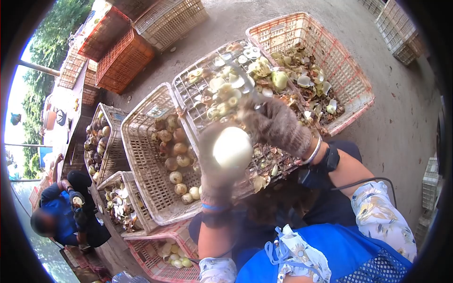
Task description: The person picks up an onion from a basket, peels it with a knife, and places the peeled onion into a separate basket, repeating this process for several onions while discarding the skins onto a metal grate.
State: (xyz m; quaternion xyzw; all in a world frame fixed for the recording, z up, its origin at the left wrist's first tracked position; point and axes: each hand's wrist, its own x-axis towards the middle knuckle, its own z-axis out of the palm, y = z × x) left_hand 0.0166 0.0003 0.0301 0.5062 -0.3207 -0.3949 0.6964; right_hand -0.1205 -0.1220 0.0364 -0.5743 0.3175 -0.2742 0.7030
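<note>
My left hand [213, 177], in a brown knit glove smeared by motion, holds a peeled white onion [232, 147]. My right hand [278, 123], gloved too, is curled around a knife whose blurred blade [245, 78] points away from me; its handle is hidden in the fingers. Under both hands lies a crate-like grid [188, 92] strewn with cut onion ends and skins [231, 87]. Left of it, a crate [141, 137] contains unpeeled brown onions [179, 148]. Beyond my right hand, a red-stained crate [337, 61] contains onion peelings [306, 78].
A co-worker in blue [59, 207] sits at the left holding an onion. Crates of dark onions [96, 137] and peelings [121, 207] stand between us. A pink crate [151, 254] with peeled onions is at lower left. Stacked orange crates [125, 61] stand behind. A cable [373, 179] hangs by my right forearm.
</note>
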